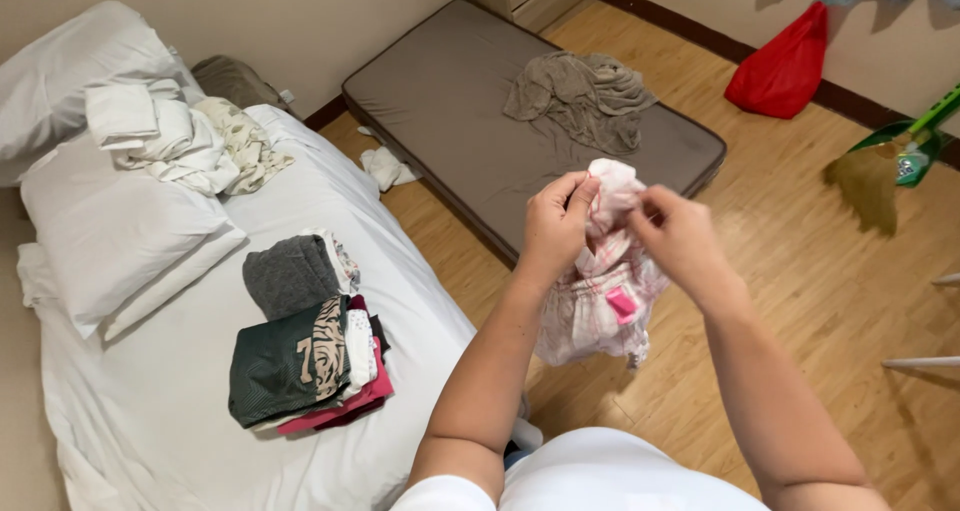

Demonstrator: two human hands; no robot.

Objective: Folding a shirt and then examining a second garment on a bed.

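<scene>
A pink-and-white checked garment (600,291) is held up at centre frame, above the wooden floor (800,271). Its top edge is pinched by the left hand (556,221) and the right hand (676,233), both closed on the cloth. The garment hangs bunched, its long axis vertical, the loose end pointing down. Folded clothes (305,356) are stacked on the bed (150,421) at lower left.

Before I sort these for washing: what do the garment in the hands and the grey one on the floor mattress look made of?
The pink-and-white garment, held by the left hand and right hand, looks like thin woven cotton: matte, checked, crumpled. The grey garment looks like soft jersey knit, limp and matte, though that is uncertain.
</scene>
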